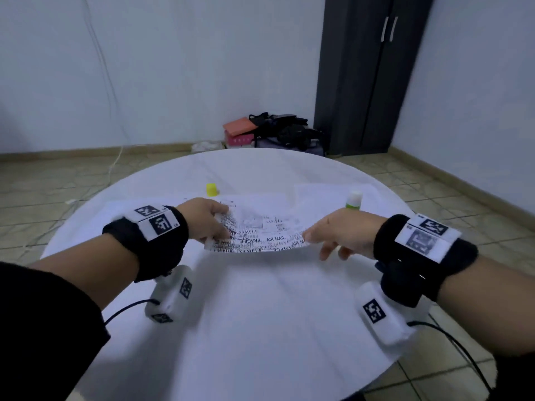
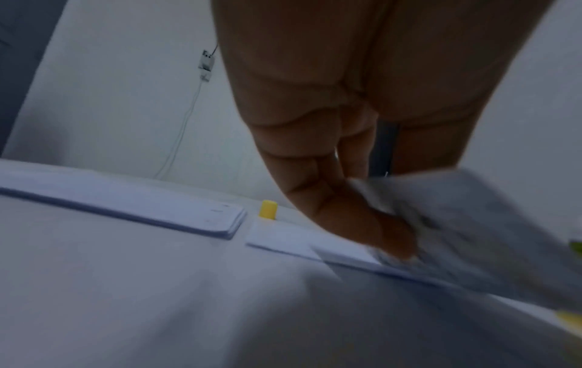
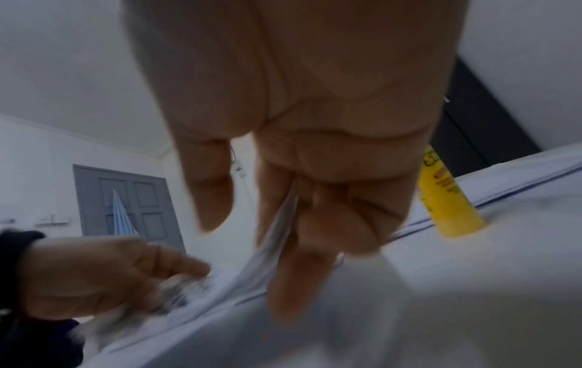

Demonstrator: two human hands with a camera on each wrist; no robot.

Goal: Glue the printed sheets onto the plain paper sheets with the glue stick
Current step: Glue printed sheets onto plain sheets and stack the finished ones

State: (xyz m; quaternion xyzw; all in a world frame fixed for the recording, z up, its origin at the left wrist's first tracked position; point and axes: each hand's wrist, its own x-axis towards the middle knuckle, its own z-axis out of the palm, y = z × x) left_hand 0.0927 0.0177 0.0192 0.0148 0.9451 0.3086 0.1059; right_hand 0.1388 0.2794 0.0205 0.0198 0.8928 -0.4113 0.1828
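**A:** What is going on at the round white table (image 1: 260, 328)?

**B:** A person is holding one printed sheet (image 1: 262, 235) in the air just above the tabletop, stretched between both hands. The left hand (image 1: 207, 219) is pinching the sheet's left edge, thumb on top and fingers curled under. The right hand (image 1: 338, 234) is pinching the right edge between thumb and forefinger, with the other fingers hanging loose. The sheet is sagging in the middle, with words like "AIR MAIL" and "FRAGILE" facing up.

**B:** Behind it, more printed sheets are lying flat, a stack of plain paper (image 1: 333, 195) is sitting to the right, and a second pile (image 2: 126, 206) is lying to the left. The glue stick (image 1: 353, 201) is standing upright and uncapped on the plain stack, just beyond the right hand. Its yellow cap (image 1: 211, 189) is sitting apart, farther back.

**A:** What is looking risky?

**B:** Several things, as I am judging it. The right wrist is passing close to the open glue stick, so a careless sweep is likely to knock it over and smear the clean paper. The drooping middle is likely to touch down first and trap a wrinkle. With both hands busy, the sheet could also be landing crooked. I cannot tell whether glue is already on it
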